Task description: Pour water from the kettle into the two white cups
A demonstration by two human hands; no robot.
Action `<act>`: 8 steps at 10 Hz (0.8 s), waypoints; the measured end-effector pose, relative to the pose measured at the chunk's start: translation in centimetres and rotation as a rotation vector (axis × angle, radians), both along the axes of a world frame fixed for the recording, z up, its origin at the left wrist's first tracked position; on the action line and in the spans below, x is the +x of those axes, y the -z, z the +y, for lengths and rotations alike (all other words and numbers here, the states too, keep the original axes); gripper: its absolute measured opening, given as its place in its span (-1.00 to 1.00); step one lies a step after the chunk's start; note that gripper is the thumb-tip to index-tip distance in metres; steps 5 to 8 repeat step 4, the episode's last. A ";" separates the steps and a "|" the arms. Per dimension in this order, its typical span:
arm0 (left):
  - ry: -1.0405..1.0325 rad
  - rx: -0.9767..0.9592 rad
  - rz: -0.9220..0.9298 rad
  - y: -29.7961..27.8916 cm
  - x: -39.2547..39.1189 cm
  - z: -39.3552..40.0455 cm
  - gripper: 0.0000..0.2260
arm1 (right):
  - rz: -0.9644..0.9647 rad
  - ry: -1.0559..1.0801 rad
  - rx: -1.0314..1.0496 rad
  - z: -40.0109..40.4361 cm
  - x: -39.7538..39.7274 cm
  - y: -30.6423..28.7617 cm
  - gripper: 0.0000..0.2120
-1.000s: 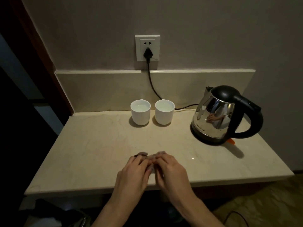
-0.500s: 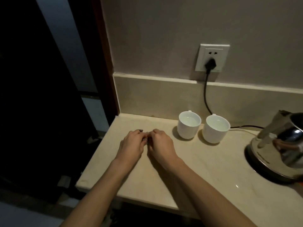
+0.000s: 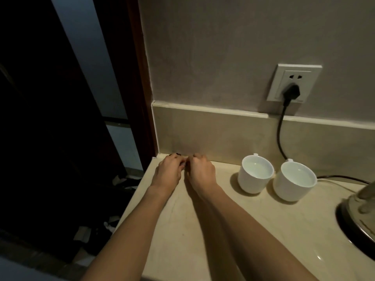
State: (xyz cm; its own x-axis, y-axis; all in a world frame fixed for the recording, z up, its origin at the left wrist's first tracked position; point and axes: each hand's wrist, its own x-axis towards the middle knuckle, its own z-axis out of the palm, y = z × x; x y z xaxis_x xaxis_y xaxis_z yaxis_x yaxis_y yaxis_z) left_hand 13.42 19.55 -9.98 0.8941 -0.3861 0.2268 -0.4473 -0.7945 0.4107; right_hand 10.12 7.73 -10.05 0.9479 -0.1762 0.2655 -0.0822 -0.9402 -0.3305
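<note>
Both hands point(image 3: 167, 173) point(image 3: 199, 173) rest curled on counter point(image 3: 182, 236); cups point(image 3: 256, 174) point(image 3: 294, 180) upright

I find no readable text, label, brand, number or sign anywhere in my head view. The kettle point(image 3: 363, 216), cut by the right edge, carries a faint row of dark marks low on its steel wall; I cannot resolve them into letters. The wall socket point(image 3: 294, 83) plate is plain white, no legible marking. Both white cups point(image 3: 255, 175) show bare glaze. The counter point(image 3: 182, 230) bears only stone veining.
</note>
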 end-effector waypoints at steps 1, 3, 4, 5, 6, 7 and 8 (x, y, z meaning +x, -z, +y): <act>-0.032 0.082 0.015 -0.4 -0.5 -0.6 -0.79 | 0.057 -0.004 0.015 -0.2 -0.2 -0.8 -0.81; -0.061 0.295 0.092 -2.4 -2.6 -2.1 -0.70 | 0.328 -0.148 0.036 -2.0 -2.1 -4.0 -0.67; -0.059 0.359 0.046 -4.3 -4.1 -3.3 -0.65 | 0.343 -0.137 -0.006 -3.7 -3.6 -5.7 -0.60; -0.059 0.359 0.046 -4.3 -4.1 -3.3 -0.65 | 0.343 -0.137 -0.006 -3.7 -3.6 -5.7 -0.60; -0.059 0.359 0.046 -4.3 -4.1 -3.3 -0.65 | 0.343 -0.137 -0.006 -3.7 -3.6 -5.7 -0.60; -0.059 0.359 0.046 -4.3 -4.1 -3.3 -0.65 | 0.343 -0.137 -0.006 -3.7 -3.6 -5.7 -0.60; -0.059 0.359 0.046 -4.3 -4.1 -3.3 -0.65 | 0.343 -0.137 -0.006 -3.7 -3.6 -5.7 -0.60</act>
